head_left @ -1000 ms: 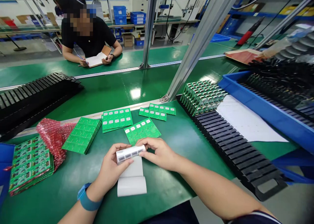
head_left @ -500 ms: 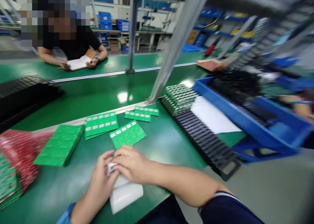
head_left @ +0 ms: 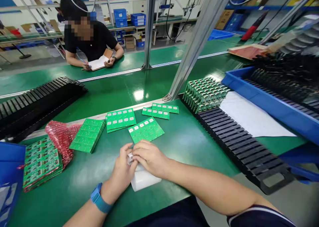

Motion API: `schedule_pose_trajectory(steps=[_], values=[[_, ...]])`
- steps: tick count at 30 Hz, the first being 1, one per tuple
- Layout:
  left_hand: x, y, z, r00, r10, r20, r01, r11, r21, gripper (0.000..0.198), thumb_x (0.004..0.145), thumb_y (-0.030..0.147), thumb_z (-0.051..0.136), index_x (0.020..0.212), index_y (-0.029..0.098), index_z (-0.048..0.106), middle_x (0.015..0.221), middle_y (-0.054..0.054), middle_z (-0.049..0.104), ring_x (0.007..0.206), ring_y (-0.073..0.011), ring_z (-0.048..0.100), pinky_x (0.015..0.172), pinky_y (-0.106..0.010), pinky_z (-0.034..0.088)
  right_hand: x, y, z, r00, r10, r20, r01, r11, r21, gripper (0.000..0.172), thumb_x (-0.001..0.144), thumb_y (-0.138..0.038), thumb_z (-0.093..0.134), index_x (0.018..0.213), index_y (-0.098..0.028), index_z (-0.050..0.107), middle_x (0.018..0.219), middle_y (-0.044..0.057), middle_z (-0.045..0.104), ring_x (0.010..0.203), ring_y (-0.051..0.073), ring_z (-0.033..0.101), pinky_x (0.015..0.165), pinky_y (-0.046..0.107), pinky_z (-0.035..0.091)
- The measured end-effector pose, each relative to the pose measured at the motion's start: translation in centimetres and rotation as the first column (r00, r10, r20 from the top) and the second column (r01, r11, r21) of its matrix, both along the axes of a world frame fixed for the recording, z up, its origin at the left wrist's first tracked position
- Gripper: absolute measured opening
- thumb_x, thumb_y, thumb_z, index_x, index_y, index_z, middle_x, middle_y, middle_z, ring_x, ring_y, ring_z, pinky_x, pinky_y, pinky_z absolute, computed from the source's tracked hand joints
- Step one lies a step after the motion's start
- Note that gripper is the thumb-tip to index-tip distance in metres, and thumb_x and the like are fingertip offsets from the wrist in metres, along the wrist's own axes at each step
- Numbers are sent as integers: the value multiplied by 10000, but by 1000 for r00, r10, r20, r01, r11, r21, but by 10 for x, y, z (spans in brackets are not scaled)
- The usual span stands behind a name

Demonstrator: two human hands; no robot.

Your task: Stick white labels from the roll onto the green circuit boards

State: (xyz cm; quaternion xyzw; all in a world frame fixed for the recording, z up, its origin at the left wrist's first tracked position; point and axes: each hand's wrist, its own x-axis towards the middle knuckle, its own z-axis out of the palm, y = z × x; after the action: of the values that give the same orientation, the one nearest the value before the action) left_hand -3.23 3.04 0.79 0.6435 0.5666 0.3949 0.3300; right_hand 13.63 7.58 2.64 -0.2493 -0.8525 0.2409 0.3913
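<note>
My left hand (head_left: 121, 172) and my right hand (head_left: 151, 157) meet over the near part of the green bench. Both are closed, fingertips together around a small white piece (head_left: 130, 158) with a greyish mark, mostly covered by the fingers. Beneath them a glossy white strip of backing paper (head_left: 145, 180) curves over the bench. Just beyond my fingers lies a green circuit board (head_left: 147, 130) with a row of white labels along its far edge. Other labelled boards (head_left: 121, 118) overlap to its left, and two narrower ones (head_left: 159, 112) lie behind it.
On the left are a stack of green boards (head_left: 87, 135), red bubble wrap (head_left: 57, 137) and populated boards (head_left: 42, 160). To the right, a black slotted rack (head_left: 236, 140) holds upright boards (head_left: 205, 94) beside a blue bin (head_left: 274, 91). A metal post (head_left: 199, 41) rises ahead; a person (head_left: 92, 41) sits opposite.
The view has shifted, so the bench and hands appear farther right and slightly higher. My hands stay together around the small white piece, with little change in the fingers.
</note>
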Motion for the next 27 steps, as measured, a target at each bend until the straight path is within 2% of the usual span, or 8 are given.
schedule_pose_trajectory(steps=[3, 9, 13, 15, 20, 24, 27], values=[[0, -1, -2, 1000, -22, -3, 22, 999, 33, 461, 842, 194, 569, 1287, 205, 448, 1054, -84, 788, 910, -203, 772, 786, -331, 594, -2, 1, -1, 1000, 3, -15, -3, 1000, 3, 188, 1016, -131, 518, 937, -177, 683, 911, 72, 722, 870, 203, 657, 833, 376, 555], [1, 1, -2, 999, -23, 26, 22, 999, 25, 461, 846, 164, 589, 1273, 213, 422, 907, -19, 773, 753, -178, 752, 692, -288, 583, -3, 1, -3, 998, -9, -68, 12, 999, 43, 197, 1027, -146, 514, 929, -188, 680, 919, 65, 733, 858, 197, 676, 835, 386, 560], [-1, -1, -6, 1000, -16, -24, 18, 997, 76, 483, 870, 149, 564, 1323, 209, 408, 1049, -70, 777, 909, -196, 768, 793, -319, 592, -2, 0, -2, 999, -27, -19, 27, 1000, -6, 161, 1020, -158, 528, 1057, -173, 684, 1012, 96, 736, 935, 229, 666, 861, 418, 560], [-2, -2, -8, 999, -31, -35, 34, 995, 91, 505, 871, 136, 552, 1348, 206, 400, 1090, -84, 770, 968, -201, 764, 833, -332, 590, -3, 0, -2, 1000, -15, 3, 15, 1000, -7, 168, 1019, -155, 530, 1041, -175, 695, 1005, 94, 739, 932, 228, 665, 863, 419, 559], [0, -2, -5, 998, -62, 19, 61, 997, 45, 480, 869, 159, 563, 1320, 200, 402, 956, -38, 763, 832, -180, 754, 752, -304, 585, -3, 0, -2, 1000, 11, -14, -10, 1000, 10, 212, 1017, -131, 519, 948, -186, 712, 951, 69, 753, 878, 201, 678, 851, 388, 560], [3, 2, 2, 999, -21, 31, 22, 1000, -18, 417, 847, 220, 587, 1238, 206, 444, 850, -5, 749, 748, -183, 736, 700, -301, 580, -2, 2, -4, 999, 2, -35, -1, 999, 39, 215, 1014, -135, 529, 928, -188, 718, 943, 67, 756, 859, 184, 685, 840, 366, 561], [3, 5, 6, 1000, 17, 21, -15, 998, -57, 413, 817, 281, 603, 1201, 207, 471, 862, -24, 770, 749, -203, 754, 709, -327, 600, -5, 4, -10, 999, -23, -28, 25, 996, 85, 210, 998, -132, 545, 888, -192, 714, 929, 68, 756, 858, 180, 693, 841, 361, 563]])
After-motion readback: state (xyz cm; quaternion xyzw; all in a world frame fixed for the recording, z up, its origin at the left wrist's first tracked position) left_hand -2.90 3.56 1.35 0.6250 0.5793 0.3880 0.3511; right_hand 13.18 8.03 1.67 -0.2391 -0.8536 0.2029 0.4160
